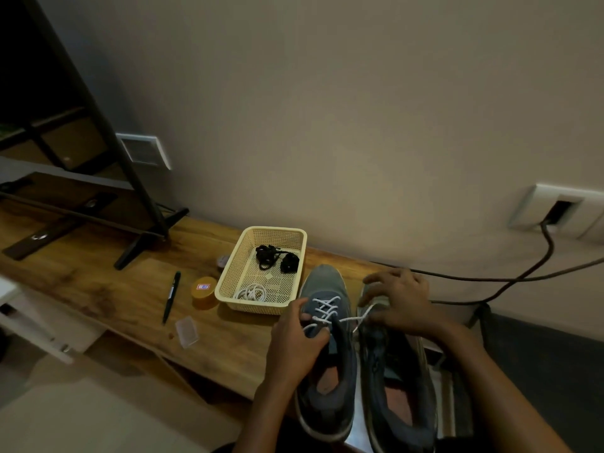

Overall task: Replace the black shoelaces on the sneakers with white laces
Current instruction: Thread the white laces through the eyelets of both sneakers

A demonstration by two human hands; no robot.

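**Lace ends under uneven pull, right shoe half hidden**

Tension is being put on the round white lace [327, 310] that is crossing the eyelets of the grey-blue mesh left sneaker [323, 354], which is sitting toe-to-wall near the right end of the wooden worktop [130, 289], its heel overhanging the front edge. The left hand [294, 344] is pinching one lace end between closed fingertips at the shoe's left side. The other end is running across to the right hand [397, 304], which is lying spread over the tongue of the matching right sneaker [397, 380]; whether its fingers are actually gripping that end cannot be told, since the fingertips are turned under.

Risks, as judgements: a hard pull from one side is likely to draw the lace through unevenly, leaving one end too short to tie. With both heels hanging past the front edge, a tug toward the body could slide a shoe off. The loose end could also snag the neighbouring shoe.

The cream perforated plastic basket [264, 269] is standing just beside the left sneaker's toe, holding the bundled black laces [274, 256] and a second coiled white lace [251, 293].

Dim light is blurring the upper eyelets. The right sneaker's lacing is covered by the hand, so its state is unclear, and both soles are running out of frame.
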